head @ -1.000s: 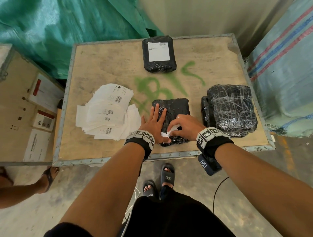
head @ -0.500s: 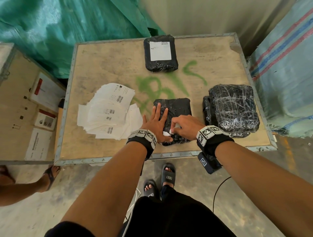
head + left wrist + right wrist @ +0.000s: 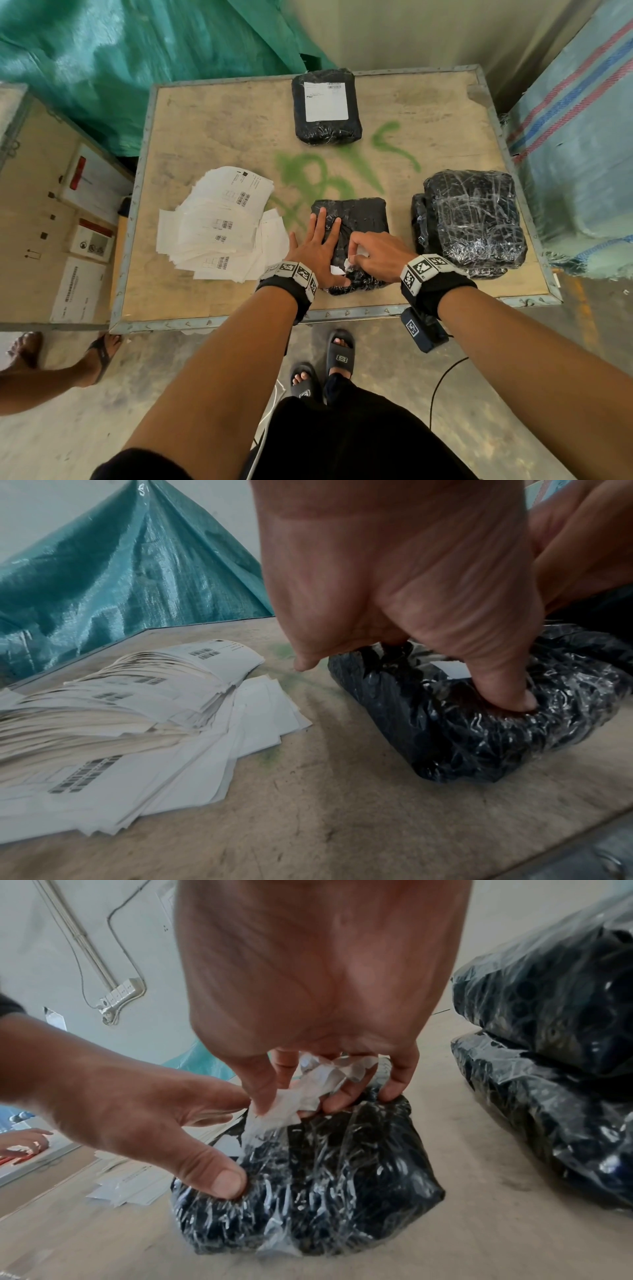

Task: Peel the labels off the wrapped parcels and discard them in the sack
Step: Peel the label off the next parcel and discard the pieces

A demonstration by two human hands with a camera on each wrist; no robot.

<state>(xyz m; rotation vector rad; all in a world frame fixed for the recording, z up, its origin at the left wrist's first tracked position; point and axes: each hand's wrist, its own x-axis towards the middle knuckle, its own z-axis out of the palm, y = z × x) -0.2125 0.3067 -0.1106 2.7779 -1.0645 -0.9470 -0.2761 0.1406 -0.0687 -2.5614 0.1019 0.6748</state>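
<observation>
Pinching crumpled label (image 3: pixel 301 1093) in right hand (image 3: pixel 375 255), left hand (image 3: pixel 313 251) flat on parcel (image 3: pixel 359 219)

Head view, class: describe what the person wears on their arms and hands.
Both forearms are bare, no sleeves or gloves. The left hand and right hand each have a black wrist strap topped with white blocks printed with black square markers. A dark blue marked unit hangs under the right wrist.

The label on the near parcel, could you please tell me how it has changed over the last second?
The right hand has gathered more of the label: it is now crumpled in the grip and lifted further off the near parcel, one corner still stuck. The left hand stays pressed flat on that parcel. The paper pile, far labelled parcel and stacked parcels have not moved.
</observation>
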